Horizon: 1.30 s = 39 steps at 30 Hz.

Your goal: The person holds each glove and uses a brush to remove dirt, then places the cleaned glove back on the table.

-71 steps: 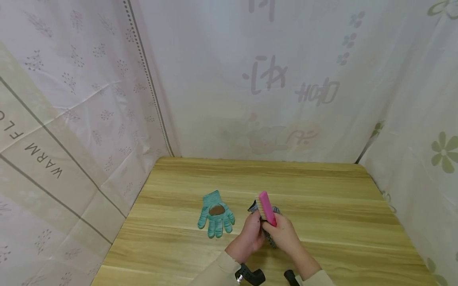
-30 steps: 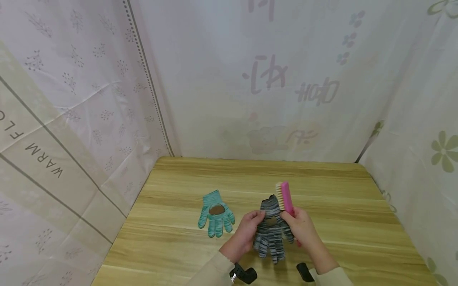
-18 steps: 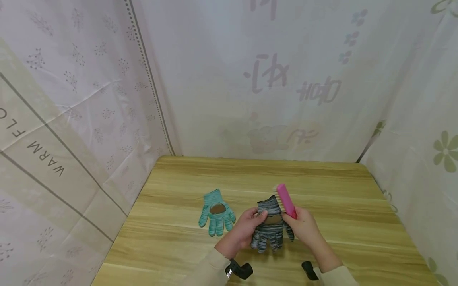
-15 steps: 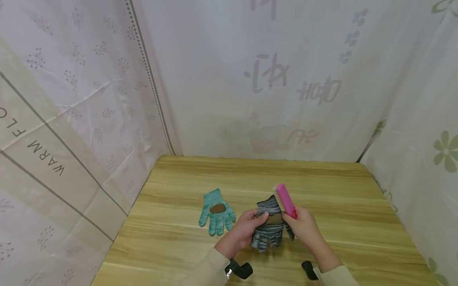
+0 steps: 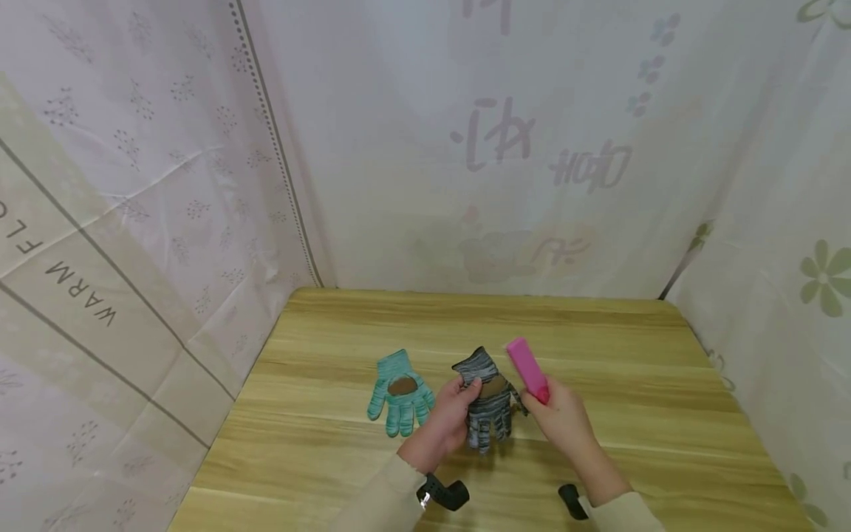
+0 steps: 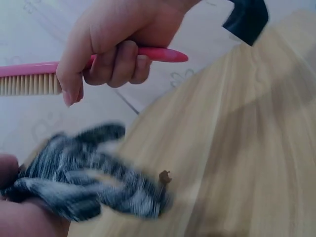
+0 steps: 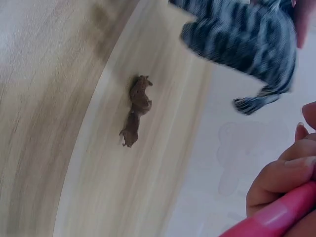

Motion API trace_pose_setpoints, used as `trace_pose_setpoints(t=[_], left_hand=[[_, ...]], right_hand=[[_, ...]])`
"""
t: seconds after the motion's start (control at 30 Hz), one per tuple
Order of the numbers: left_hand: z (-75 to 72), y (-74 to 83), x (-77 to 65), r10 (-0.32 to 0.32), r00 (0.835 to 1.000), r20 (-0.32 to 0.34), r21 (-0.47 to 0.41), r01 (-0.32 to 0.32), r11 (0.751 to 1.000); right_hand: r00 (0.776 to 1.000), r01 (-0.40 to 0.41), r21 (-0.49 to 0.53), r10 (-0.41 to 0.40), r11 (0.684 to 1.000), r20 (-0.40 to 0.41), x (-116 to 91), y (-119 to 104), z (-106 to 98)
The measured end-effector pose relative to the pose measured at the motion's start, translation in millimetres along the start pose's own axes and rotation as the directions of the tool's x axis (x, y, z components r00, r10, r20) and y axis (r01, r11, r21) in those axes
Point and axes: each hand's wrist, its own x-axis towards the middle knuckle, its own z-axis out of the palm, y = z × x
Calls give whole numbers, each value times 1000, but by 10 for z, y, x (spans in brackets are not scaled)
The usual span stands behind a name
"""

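Observation:
My left hand (image 5: pixel 447 420) pinches a black-and-grey striped knit glove (image 5: pixel 490 414) near its cuff, thumb on top. The glove's fingers hang down, and a brown patch marks its palm. To the right, my right hand (image 5: pixel 561 417) grips a pink-handled brush (image 5: pixel 527 366). Pale bristles line one side of the brush (image 6: pixel 32 84) in the left wrist view. Brush and glove are apart. A teal knit glove (image 5: pixel 395 406) with a brown oval patch lies flat on the table, left of my left hand. The striped glove (image 7: pixel 252 44) is blurred in the wrist views.
A small crumpled brown piece (image 7: pixel 136 111) lies on the wood-grain table (image 5: pixel 638 399), seen in both wrist views. Patterned cloth (image 5: pixel 505 185) hangs behind the table and at both sides. Black bands (image 5: pixel 442 493) sit on both wrists.
Earlier my hands were together over the bunched striped glove; then both held it spread. Now my left hand has drawn it up and left, away from the brush. The teal glove has not moved.

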Motion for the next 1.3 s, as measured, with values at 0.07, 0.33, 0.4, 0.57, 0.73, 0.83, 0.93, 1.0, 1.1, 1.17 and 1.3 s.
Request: trace_pose_setpoints(t=[0.07,0.33,0.4,0.57,0.73,0.83,0.93,1.0,1.1,1.17,1.3], left_hand=[[0,21,20,16,1000,-11,-9,-16,1000],[91,67,41,7,999,-50,4,-7,1000],[133,62,38,7,998,-59,3,-7,1000],[230,34,46,14,997,-70,-34,-17,999],[266,14,43,27,996,-85,-72,-33,997],[255,19,43,33,995,-94,-103,-43,994],[236,20,41,37,995,-91,-122,-48,991],[225,18,41,36,996,-84,-126,-47,991],[214,13,47,32,996,-79,-125,-42,991],[209,12,50,26,997,-78,-119,-35,992],[202,13,40,30,997,-69,-114,-38,993]], right_hand=[[1000,12,16,-12,1000,8,-1,-20,30],[997,-24,114,16,993,73,-33,-104,183],[996,-29,136,17,990,85,-37,-123,220],[996,-26,174,11,984,86,-34,-173,290],[992,-55,102,43,993,123,-34,-181,301],[991,-71,35,67,997,120,-30,-153,281],[993,-64,-44,68,997,97,-23,-116,254],[995,-52,-81,59,995,85,-18,-98,241],[995,-54,-108,63,993,81,-15,-82,230],[995,-57,-118,66,991,74,-17,-80,223],[996,-54,-132,62,990,59,-15,-62,214]])
